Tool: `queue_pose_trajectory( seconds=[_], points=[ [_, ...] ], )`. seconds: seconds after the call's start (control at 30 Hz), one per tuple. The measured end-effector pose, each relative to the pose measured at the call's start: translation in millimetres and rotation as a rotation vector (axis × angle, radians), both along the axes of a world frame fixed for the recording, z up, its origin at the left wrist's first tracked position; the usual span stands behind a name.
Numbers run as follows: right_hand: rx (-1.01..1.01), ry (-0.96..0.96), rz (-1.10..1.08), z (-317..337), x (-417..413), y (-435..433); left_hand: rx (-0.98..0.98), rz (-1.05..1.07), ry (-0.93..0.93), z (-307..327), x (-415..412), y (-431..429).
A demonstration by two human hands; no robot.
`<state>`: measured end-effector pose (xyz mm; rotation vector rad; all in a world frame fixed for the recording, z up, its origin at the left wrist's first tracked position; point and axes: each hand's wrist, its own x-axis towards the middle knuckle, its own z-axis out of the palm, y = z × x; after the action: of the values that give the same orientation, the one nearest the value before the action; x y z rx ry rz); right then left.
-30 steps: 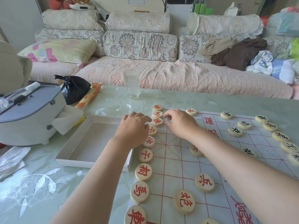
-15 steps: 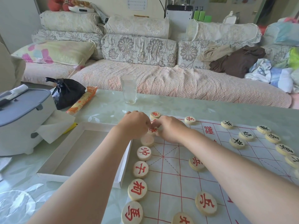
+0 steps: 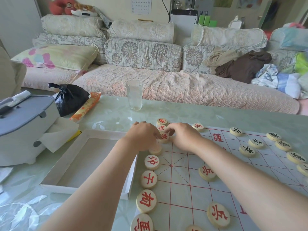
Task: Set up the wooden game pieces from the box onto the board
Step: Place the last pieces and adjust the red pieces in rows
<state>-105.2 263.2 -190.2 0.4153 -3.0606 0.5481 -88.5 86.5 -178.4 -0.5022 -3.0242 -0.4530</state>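
The board (image 3: 180,189) lies on the worktop (image 3: 183,112), with the box (image 3: 100,133) just beside its left edge. A column of pieces (image 3: 150,162) runs along the board's left edge. The left hand (image 3: 141,136) and the right hand (image 3: 183,137) meet over that column's far end, fingertips on one piece (image 3: 164,137). A few more pieces (image 3: 207,172) sit farther in on the board, and another group of pieces (image 3: 255,143) spreads over its far right part. Left of the board, past the box, stands a lidded container (image 3: 21,124) with a paper sheet (image 3: 58,134) against it. A bag (image 3: 71,99) and a packet (image 3: 85,106) lie behind the box. A glass (image 3: 134,95) stands behind the board, and a sofa (image 3: 183,90) lies behind the worktop.
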Motion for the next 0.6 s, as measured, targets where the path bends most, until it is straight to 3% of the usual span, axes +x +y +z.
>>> queue_pose_trajectory(
  seconds=[0.6],
  points=[
    [-0.12, -0.019, -0.003, -7, 0, -8, 0.026, 0.026, 0.137, -20, -13, -8]
  ],
)
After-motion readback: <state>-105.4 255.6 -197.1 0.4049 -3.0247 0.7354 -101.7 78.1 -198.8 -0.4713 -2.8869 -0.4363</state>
